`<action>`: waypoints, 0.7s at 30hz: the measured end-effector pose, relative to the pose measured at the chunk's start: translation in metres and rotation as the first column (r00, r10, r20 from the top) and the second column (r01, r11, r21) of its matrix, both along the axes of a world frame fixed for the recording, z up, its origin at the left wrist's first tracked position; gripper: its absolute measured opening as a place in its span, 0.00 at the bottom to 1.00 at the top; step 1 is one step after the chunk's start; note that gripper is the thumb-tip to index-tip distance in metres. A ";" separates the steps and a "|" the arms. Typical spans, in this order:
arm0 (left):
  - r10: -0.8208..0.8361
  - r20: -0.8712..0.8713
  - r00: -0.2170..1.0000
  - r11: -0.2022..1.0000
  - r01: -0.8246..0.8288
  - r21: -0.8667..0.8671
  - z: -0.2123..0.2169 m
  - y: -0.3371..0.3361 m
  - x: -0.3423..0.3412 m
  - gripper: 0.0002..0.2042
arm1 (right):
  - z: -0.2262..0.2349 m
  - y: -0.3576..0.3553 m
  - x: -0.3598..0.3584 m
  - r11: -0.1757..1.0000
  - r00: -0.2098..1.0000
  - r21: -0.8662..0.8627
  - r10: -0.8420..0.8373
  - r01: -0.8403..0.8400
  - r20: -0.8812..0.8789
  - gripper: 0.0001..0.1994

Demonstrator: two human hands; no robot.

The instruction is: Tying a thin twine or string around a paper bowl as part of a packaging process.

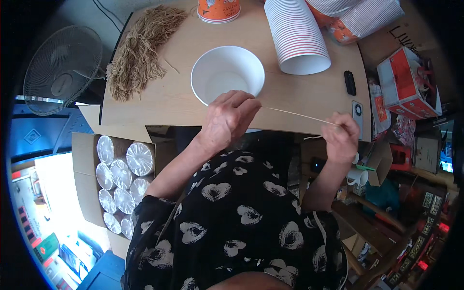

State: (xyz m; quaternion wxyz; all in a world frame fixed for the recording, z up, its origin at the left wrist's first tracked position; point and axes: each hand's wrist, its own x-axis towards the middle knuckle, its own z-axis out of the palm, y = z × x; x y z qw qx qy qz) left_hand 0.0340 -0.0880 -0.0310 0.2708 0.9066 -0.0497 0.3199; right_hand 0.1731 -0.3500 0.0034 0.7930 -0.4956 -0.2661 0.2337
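A thin tan string (pixel 299 115) is stretched between my two hands above the table's front edge. My left hand (pixel 228 118) is closed on one end, in front of a white paper bucket (pixel 227 72) whose open mouth faces up. To the right, my right hand (pixel 342 137) is closed in a pinch on the string, and a short loose tail hangs beside it. The left hand overlaps the bucket's near rim in this view; whether it touches it I cannot tell. A bundle of tan strings (pixel 140 53) lies at the table's left.
A long stack of nested paper buckets (pixel 299 38) lies at the back right, near an orange bucket (pixel 218 10). A black object (pixel 350 83) and a phone (pixel 357 113) lie by the right edge. Left stand a fan (pixel 63 72) and a carton (pixel 87 181) of wrapped stacks.
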 end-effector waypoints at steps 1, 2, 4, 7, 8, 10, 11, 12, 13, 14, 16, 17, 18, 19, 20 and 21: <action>0.023 -0.013 1.000 1.000 -0.023 -0.005 -0.002 0.001 -0.002 0.07 | 0.002 -0.004 0.002 1.000 1.000 0.000 0.005 -0.005 0.002 0.04; 0.027 -0.011 1.000 1.000 -0.027 -0.005 -0.006 0.000 -0.004 0.07 | 0.003 -0.008 0.003 0.998 1.000 0.061 0.019 -0.019 -0.001 0.04; 0.087 -0.013 0.996 0.989 -0.088 -0.121 -0.011 -0.004 -0.006 0.06 | 0.004 -0.016 0.006 0.986 0.999 0.160 0.047 -0.042 -0.025 0.05; 0.120 -0.037 0.992 0.984 -0.124 -0.129 -0.013 -0.003 -0.007 0.06 | 0.008 -0.023 0.005 0.970 0.998 0.241 0.016 -0.003 -0.052 0.05; 0.119 -0.036 0.992 0.984 -0.123 -0.128 -0.014 -0.002 -0.007 0.06 | 0.008 -0.023 0.005 0.970 0.999 0.242 0.016 -0.003 -0.052 0.05; 0.099 -0.029 0.995 0.984 -0.102 -0.149 -0.015 -0.002 -0.006 0.06 | 0.007 -0.020 0.004 0.949 0.995 0.315 0.021 0.009 -0.094 0.05; 0.099 -0.030 0.995 0.984 -0.103 -0.148 -0.014 -0.001 -0.007 0.06 | 0.006 -0.018 0.003 0.949 0.995 0.316 0.022 0.009 -0.095 0.05; 0.108 -0.046 0.993 0.984 -0.113 -0.136 -0.014 -0.001 -0.008 0.06 | 0.004 -0.015 0.001 0.929 0.987 0.368 0.031 0.029 -0.156 0.05; 0.112 -0.059 0.992 0.985 -0.119 -0.124 -0.014 0.001 -0.008 0.07 | 0.002 -0.012 0.001 0.907 0.976 0.418 0.038 0.056 -0.215 0.06; 0.110 -0.059 0.992 0.986 -0.116 -0.123 -0.014 0.003 -0.009 0.07 | 0.000 -0.010 0.001 0.906 0.976 0.418 0.036 0.059 -0.215 0.06; 0.184 -0.122 0.975 0.981 -0.191 -0.045 -0.014 0.010 -0.013 0.15 | -0.003 -0.006 0.004 0.847 0.942 0.532 0.181 -0.003 -0.282 0.06; 0.225 -0.134 0.965 0.974 -0.219 0.057 -0.007 0.015 -0.016 0.19 | -0.006 -0.005 0.005 0.848 0.944 0.530 0.171 0.005 -0.282 0.06; 0.266 -0.142 0.953 0.957 -0.243 0.159 0.004 0.022 -0.022 0.24 | -0.009 -0.004 0.007 0.880 0.954 0.474 0.121 0.025 -0.274 0.06; 0.258 -0.206 0.944 0.959 -0.225 0.171 0.010 0.032 -0.032 0.29 | -0.010 -0.003 0.008 0.907 0.960 0.418 0.079 0.043 -0.269 0.08; 0.289 -0.225 0.930 0.944 -0.238 0.229 0.017 0.041 -0.040 0.28 | -0.012 -0.002 0.009 0.920 0.969 0.390 0.054 0.046 -0.243 0.10; 0.321 -0.242 0.916 0.925 -0.248 0.287 0.021 0.048 -0.046 0.27 | -0.013 -0.003 0.010 0.920 0.968 0.388 0.048 0.054 -0.247 0.10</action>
